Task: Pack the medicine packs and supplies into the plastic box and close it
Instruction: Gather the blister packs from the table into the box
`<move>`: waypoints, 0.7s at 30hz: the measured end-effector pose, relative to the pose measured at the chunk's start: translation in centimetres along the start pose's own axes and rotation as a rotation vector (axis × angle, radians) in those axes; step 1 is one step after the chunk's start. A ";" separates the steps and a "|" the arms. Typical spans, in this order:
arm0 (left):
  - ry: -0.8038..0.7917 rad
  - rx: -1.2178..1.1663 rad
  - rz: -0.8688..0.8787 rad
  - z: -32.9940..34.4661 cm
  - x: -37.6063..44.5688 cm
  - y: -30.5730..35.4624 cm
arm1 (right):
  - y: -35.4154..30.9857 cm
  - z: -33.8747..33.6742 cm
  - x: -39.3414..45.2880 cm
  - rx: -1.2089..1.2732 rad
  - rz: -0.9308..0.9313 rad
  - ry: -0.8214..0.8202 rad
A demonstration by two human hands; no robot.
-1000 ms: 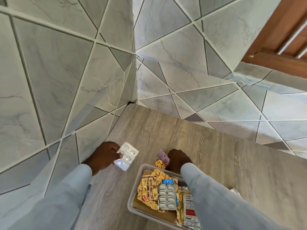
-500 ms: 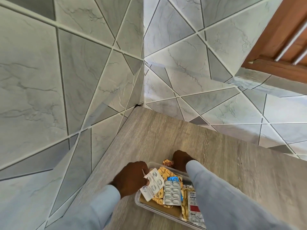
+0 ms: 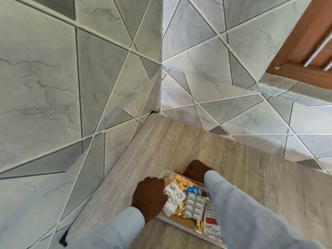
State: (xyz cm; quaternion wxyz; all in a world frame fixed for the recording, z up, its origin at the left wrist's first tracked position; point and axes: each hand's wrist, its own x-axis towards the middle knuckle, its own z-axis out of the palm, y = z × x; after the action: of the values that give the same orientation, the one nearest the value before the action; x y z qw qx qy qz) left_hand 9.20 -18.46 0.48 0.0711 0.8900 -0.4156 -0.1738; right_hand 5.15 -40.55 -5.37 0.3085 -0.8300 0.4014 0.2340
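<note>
The left hand (image 3: 150,196) has its fingers curled round the near end of a white blister pack (image 3: 173,196), gripping it and holding it over the left side of the box (image 3: 166,172). The pack is tilted, its round pills facing up, and it overlaps the gold foil packs (image 3: 181,181) below it; whether it touches them cannot be told. Just to its right, inside the box, lies a silver strip (image 3: 194,205) of oblong tablets, and above that a small blue pack (image 3: 194,190). Further right, a red-and-white printed strip (image 3: 210,218) runs along the box, partly under the right sleeve (image 3: 239,212).

The right hand (image 3: 196,168) sits at the far end of the box, knuckles up and fingers curled under. What they clamp cannot be told; a gold bit (image 3: 178,171) shows just beside them at the rim.

The box is clear plastic, open, with a brown card on its floor. It stands on a grey wood-grain table (image 3: 188,141) pushed into a corner of grey marble-look tiled walls (image 3: 89,87). A brown wooden frame (image 3: 305,42) shows at upper right.
</note>
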 end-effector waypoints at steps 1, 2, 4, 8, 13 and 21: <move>-0.008 0.004 -0.010 0.1 0.0 0.0 | 0.1 0.2 0.2 -0.002 -0.001 0.004; -0.015 0.015 -0.013 0.1 0.1 0.0 | 0.2 0.3 0.4 -0.005 -0.011 -0.002; -0.021 0.009 -0.023 0.0 0.1 0.1 | 0.4 0.3 0.5 -0.027 -0.043 -0.037; -0.018 -0.094 -0.051 -0.5 0.1 0.1 | 0.6 -0.1 -0.2 -0.010 -0.081 -0.030; 0.092 -0.308 0.062 -0.1 0.0 0.4 | 1.1 -3.6 -5.4 0.427 -0.078 0.348; 0.002 -0.040 0.332 2.5 -0.2 3.0 | 6.5 1.2 -16.7 0.600 0.034 0.409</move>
State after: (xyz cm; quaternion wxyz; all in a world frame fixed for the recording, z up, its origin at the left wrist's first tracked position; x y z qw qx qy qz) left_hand 6.05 -20.24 -0.94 0.1171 0.8077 -0.5532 -0.1670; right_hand -9.81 -34.19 2.30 0.4476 -0.7254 0.5195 -0.0598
